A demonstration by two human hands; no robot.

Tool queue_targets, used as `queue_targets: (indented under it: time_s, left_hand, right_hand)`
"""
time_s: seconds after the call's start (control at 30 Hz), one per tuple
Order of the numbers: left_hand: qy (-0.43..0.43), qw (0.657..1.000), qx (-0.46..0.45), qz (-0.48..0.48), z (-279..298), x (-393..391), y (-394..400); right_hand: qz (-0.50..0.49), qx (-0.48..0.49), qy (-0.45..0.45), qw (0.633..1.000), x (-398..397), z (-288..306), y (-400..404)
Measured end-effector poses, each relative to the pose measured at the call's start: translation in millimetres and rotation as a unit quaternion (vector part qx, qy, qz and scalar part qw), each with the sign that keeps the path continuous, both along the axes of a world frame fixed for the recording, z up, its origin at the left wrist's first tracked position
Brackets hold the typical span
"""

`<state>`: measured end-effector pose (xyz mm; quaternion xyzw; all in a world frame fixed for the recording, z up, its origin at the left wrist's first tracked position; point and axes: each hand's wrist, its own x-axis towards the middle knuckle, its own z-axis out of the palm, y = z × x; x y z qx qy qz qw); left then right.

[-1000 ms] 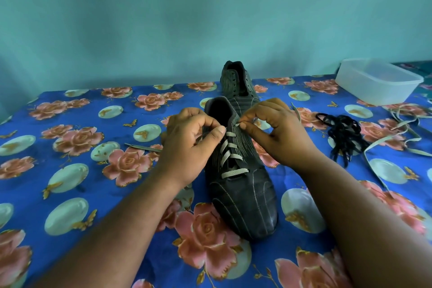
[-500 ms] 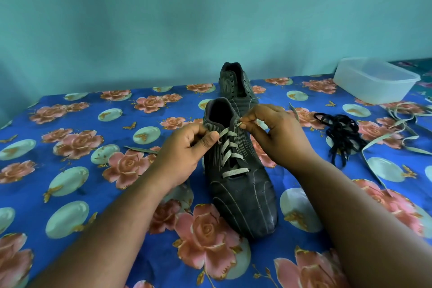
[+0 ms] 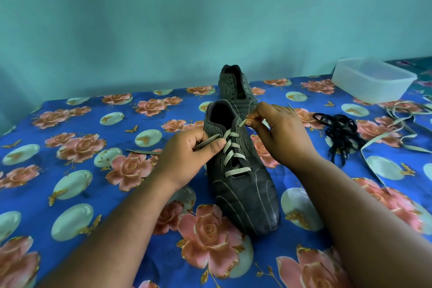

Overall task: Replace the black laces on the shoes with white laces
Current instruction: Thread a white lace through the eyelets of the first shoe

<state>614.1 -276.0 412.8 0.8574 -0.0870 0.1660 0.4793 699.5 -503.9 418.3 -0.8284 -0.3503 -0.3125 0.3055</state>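
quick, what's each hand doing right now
Left hand: pinches one end of the white lace beside the near shoe.
Right hand: pinches the lace's other end.

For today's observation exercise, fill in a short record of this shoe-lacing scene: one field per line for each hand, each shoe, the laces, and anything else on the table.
left hand: pinches one white lace end beside the near shoe
right hand: pinches the other white lace end, near the shoe's collar
near shoe: partly laced with the white lace
far shoe: behind the near one, eyelets show no lace
black laces: loose pile, right of the shoes
spare white lace: loose, right of the black laces
tub: clear plastic, far right
tablecloth: blue, floral
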Motion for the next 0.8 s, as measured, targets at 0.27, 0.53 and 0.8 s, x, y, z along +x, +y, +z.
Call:
queue_targets:
  time_s: [0.27,0.53,0.8]
  left_hand:
    - [0.003,1.0,-0.022,0.002,5.8,0.3,-1.8]
    - [0.11,0.989,-0.095,0.029,41.6,-26.1,7.8]
    - [0.107,0.986,-0.121,0.032,79.6,-140.1,-24.3]
  right_hand:
    - [-0.012,0.007,0.033,0.999,3.2,-1.9,-1.1]
    - [-0.062,-0.029,0.165,0.984,-21.5,35.7,-9.8]
    - [0.067,-0.012,0.352,0.934,-135.1,69.5,-45.5]
